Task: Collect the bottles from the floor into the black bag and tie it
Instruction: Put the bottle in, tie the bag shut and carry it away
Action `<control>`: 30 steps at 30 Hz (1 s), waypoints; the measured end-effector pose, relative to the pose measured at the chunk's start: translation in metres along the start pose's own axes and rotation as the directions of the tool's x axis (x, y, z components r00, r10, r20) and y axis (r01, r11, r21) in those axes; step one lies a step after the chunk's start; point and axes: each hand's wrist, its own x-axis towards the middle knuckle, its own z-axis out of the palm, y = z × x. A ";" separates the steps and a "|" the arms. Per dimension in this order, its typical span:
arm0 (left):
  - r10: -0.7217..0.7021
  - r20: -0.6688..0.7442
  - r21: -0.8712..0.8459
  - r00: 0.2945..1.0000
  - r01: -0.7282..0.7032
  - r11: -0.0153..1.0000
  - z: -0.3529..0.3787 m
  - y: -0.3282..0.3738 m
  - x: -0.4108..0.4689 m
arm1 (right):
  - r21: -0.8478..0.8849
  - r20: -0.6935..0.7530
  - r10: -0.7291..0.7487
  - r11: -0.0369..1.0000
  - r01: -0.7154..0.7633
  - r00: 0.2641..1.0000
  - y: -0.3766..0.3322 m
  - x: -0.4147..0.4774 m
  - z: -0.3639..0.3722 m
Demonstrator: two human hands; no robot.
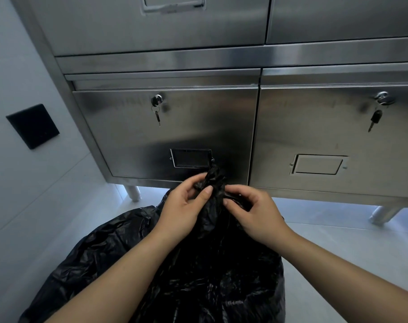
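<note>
A large black plastic bag (205,271) stands on the pale floor in front of me, bulging and crinkled. Its mouth is gathered into a twisted neck (214,177) that sticks up between my hands. My left hand (183,206) pinches the neck from the left with thumb and fingers. From the right, my right hand (252,212) grips a strand of the gathered plastic, its fingers curled round it. No bottles are in sight; whatever the bag holds is hidden.
A stainless steel cabinet (221,127) with locked drawers and hanging keys (157,111) stands close behind the bag, on round legs (133,193). A white wall with a black square plate (32,125) is at the left. Pale floor (338,241) lies to the right.
</note>
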 end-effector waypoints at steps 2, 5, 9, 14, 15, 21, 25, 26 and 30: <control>-0.007 -0.050 -0.002 0.999 0.007 1.000 0.001 -0.001 0.001 | 0.061 -0.002 0.018 0.998 -0.017 1.000 0.000 -0.002 -0.001; 0.008 -0.088 0.052 0.996 -0.004 0.999 0.001 -0.003 0.001 | 0.205 -0.010 0.084 0.975 -0.080 0.996 -0.003 0.000 -0.001; 0.061 -0.067 0.108 0.996 -0.053 0.993 0.004 -0.003 -0.001 | 0.213 -0.025 0.096 0.973 -0.088 0.995 -0.007 0.004 -0.001; 0.056 -0.062 0.184 0.996 -0.044 0.982 0.002 -0.003 0.000 | 0.181 0.014 0.040 0.983 -0.042 0.999 -0.006 0.004 -0.002; 0.050 -0.049 0.195 0.998 -0.039 0.980 0.002 -0.003 -0.001 | 0.174 0.007 0.037 0.984 -0.038 0.999 -0.005 0.004 -0.004; 0.045 -0.122 0.180 0.991 -0.023 0.983 0.003 -0.004 -0.002 | 0.208 -0.037 0.116 0.972 -0.106 0.993 -0.001 0.007 -0.007; 0.062 -0.121 0.133 0.991 -0.045 0.990 0.003 -0.001 -0.003 | 0.235 -0.076 0.158 0.962 -0.136 0.985 0.003 0.011 -0.012; 0.066 -0.119 0.135 0.991 -0.050 0.990 0.002 -0.001 -0.004 | 0.245 -0.093 0.175 0.958 -0.147 0.980 0.003 0.012 -0.013; 0.093 -0.053 0.194 0.994 -0.081 0.978 -0.003 -0.001 -0.005 | 0.219 -0.144 0.206 0.960 -0.172 0.968 0.006 0.012 -0.014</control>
